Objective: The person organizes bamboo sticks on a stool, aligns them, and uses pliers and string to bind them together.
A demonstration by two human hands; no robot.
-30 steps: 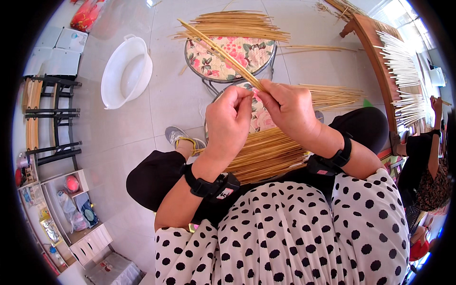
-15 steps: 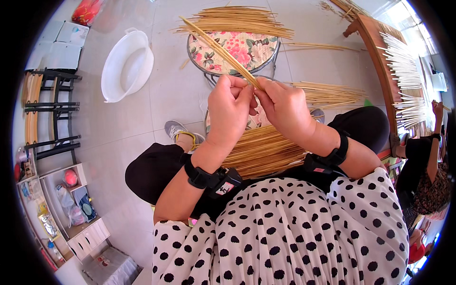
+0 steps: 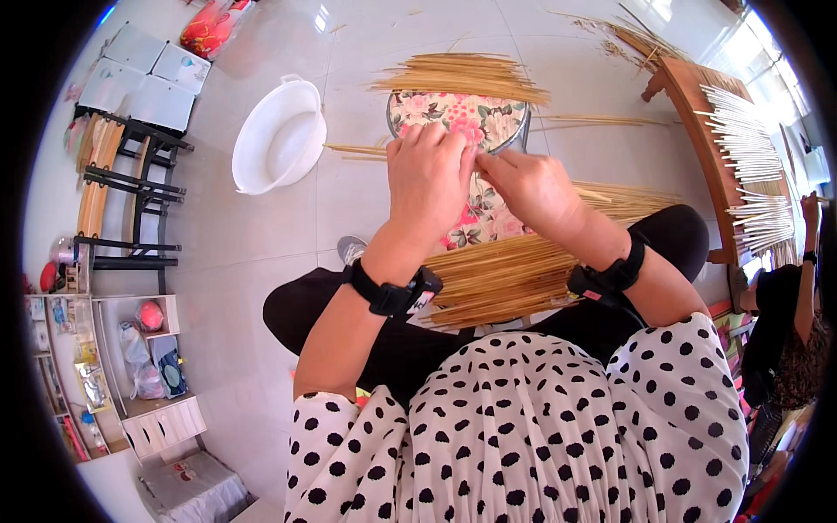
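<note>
My left hand (image 3: 429,179) is closed, its back turned up, around a few thin straw-coloured sticks (image 3: 356,151) whose ends stick out to the left. Close against it, my right hand (image 3: 536,190) pinches with thumb and forefinger at the same spot; the held ends there are hidden by the fingers. Beneath both hands is a flower-patterned stool seat (image 3: 488,220). Nearest me, across the seat in front of my lap, lies a thick bundle of straw-coloured sticks (image 3: 506,277).
Another stick bundle (image 3: 462,77) lies at the far flowered seat (image 3: 506,126). More sticks (image 3: 632,202) lie to the right. A white tub (image 3: 279,144) stands on the floor at left. White sticks (image 3: 741,131) cover a wooden table (image 3: 689,113), with another person (image 3: 776,331) nearby.
The held sticks have swung from pointing away to pointing left. My left hand has turned its back upward, and my right hand has stayed close beside it. The view has shifted slightly.
</note>
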